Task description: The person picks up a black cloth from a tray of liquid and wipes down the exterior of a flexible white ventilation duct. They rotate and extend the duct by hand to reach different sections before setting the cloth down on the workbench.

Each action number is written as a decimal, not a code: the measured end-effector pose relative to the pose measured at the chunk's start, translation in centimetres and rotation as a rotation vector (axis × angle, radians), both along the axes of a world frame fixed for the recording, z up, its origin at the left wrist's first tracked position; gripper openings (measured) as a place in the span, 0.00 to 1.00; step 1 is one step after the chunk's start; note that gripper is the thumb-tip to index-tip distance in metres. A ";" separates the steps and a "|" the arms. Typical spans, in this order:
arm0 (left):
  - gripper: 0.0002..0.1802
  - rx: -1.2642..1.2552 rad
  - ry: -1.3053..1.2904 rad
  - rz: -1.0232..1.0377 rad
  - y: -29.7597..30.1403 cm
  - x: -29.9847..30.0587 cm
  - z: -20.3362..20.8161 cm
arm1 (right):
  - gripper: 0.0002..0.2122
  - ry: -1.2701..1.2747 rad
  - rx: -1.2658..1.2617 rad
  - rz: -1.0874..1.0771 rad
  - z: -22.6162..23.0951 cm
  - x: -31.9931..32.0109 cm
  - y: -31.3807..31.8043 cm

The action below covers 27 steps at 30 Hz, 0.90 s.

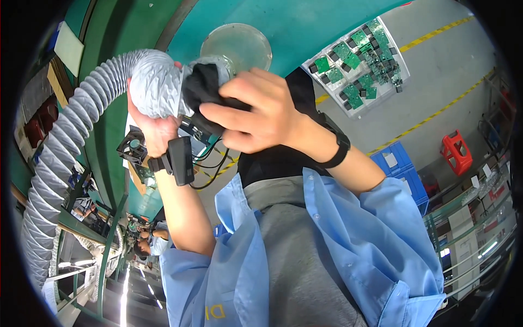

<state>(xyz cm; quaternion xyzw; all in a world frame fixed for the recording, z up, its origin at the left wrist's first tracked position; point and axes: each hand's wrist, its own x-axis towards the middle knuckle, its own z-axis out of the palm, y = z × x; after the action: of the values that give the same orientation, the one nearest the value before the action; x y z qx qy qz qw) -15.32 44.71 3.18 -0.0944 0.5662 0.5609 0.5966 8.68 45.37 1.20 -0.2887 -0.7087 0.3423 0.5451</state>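
Note:
A ribbed light-grey duct hose (68, 125) curves up from the left, and its crumpled end (158, 84) lies in front of me. My left hand (155, 128) is wrapped round that end from below and behind; part of its fingers is hidden by the hose. At the hose's mouth a bunched black cloth-like piece (200, 87) shows. My right hand (261, 111), slightly blurred, grips it with bent fingers. Just beyond the hose mouth a round, translucent dish-like disc (237, 41) lies on the green table.
The green work surface (310, 27) stretches ahead. To its right stands a clear tray (402, 64) with many green circuit boards (354, 97). A small black fan (131, 146) and dark cables (218, 169) sit by my left wrist. Blue crates (396, 158) and a red stool (456, 154) stand at right.

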 end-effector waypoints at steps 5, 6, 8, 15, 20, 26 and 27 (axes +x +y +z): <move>0.36 -0.047 0.094 -0.044 0.3 -0.4 0.0 | 0.15 -0.172 0.108 -0.077 -1.7 -1.7 -0.1; 0.36 -0.047 0.094 -0.046 0.3 -0.5 -0.2 | 0.14 -0.154 0.098 -0.101 -1.8 -1.8 0.1; 0.35 -0.050 0.065 -0.012 0.5 -0.9 -0.7 | 0.14 -0.135 0.091 -0.127 -2.1 -2.0 0.0; 0.35 -0.124 0.114 -0.014 1.2 0.5 0.7 | 0.11 -0.176 -0.354 -0.210 -6.8 -0.5 2.4; 0.36 -0.126 0.248 -0.021 1.7 0.6 0.1 | 0.09 0.118 -0.146 -0.213 -2.0 0.0 0.7; 0.36 -0.135 0.279 -0.031 1.3 1.2 0.4 | 0.12 -0.001 -0.117 -0.226 -2.3 -2.0 1.3; 0.35 -0.144 0.275 -0.013 1.4 1.8 0.2 | 0.13 0.022 -0.161 -0.284 -2.5 -1.9 1.7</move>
<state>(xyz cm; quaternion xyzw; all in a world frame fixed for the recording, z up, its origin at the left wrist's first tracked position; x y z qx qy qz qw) -13.55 46.13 3.42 -0.0556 0.6821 0.5224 0.5086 6.83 47.02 -1.27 -0.4248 -0.6250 0.3208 0.5709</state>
